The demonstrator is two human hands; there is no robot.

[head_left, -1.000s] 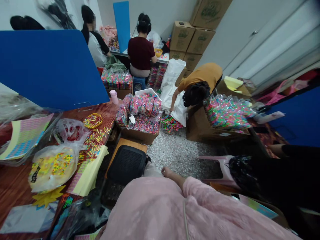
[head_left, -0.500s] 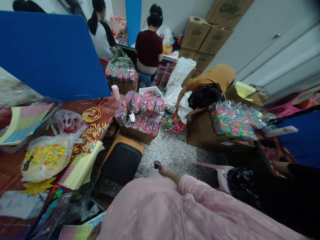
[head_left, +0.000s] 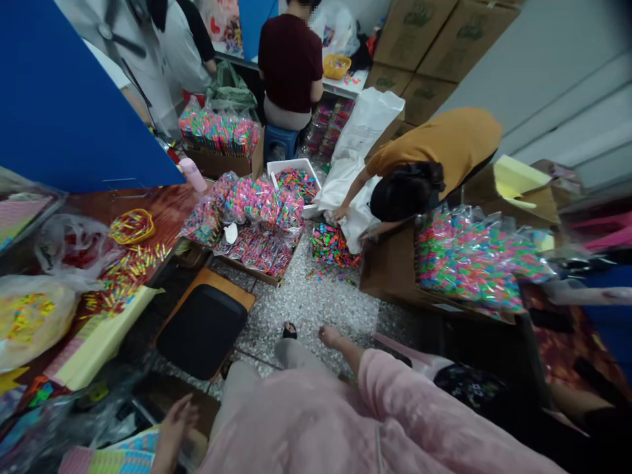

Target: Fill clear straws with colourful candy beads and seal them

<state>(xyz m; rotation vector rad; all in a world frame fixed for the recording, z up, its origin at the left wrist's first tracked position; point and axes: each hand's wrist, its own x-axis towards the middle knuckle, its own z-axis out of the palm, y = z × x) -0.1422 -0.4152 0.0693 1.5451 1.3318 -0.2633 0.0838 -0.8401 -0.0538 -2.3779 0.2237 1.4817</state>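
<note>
My left hand (head_left: 178, 421) is at the lower left with its fingers apart and nothing in them. It is close to printed sheets (head_left: 123, 454) in pink, yellow and blue. My right hand (head_left: 330, 336) hangs in front of my body above the speckled floor (head_left: 316, 309), its fingers curled in and no object showing. To the left of it is a chair (head_left: 205, 329) with a black seat. Farther ahead stands a carton of bagged colourful pieces (head_left: 259, 247).
A co-worker in a mustard top (head_left: 454, 141) bends over a white sack (head_left: 358, 131) beside a loose colourful heap (head_left: 333, 247). A large carton (head_left: 390, 263) holds bagged pieces at right. The left table (head_left: 168, 207) bears a yellow basket (head_left: 132, 227). Two people sit at the back.
My view has moved forward and tilted down. My left hand has come up into view from the bottom edge. My right hand has swung slightly forward, and more of my legs shows.
</note>
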